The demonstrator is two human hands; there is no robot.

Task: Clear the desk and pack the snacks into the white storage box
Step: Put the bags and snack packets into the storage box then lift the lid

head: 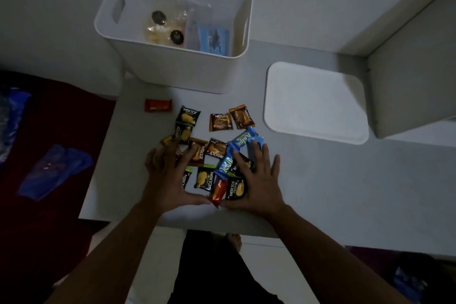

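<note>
Several small snack packets [212, 155] lie in a loose pile on the grey desk [320, 180]. My left hand [170, 177] lies flat on the pile's left side, fingers spread. My right hand [254, 180] lies flat on its right side, over black and blue packets. A red packet [218, 191] sits between my thumbs. Apart from the pile lie a red bar [158, 105], a black Nextar packet [188, 116] and two brown packets [230, 118]. The white storage box [177, 66] stands open at the back, with clear bags and a blue pack [213, 39] inside.
The box's white lid [315, 103] lies flat on the desk to the right of the box. A pale cabinet or shelf [414, 69] rises at the far right. Left of the desk is a dark red surface with a blue plastic bag [54, 170].
</note>
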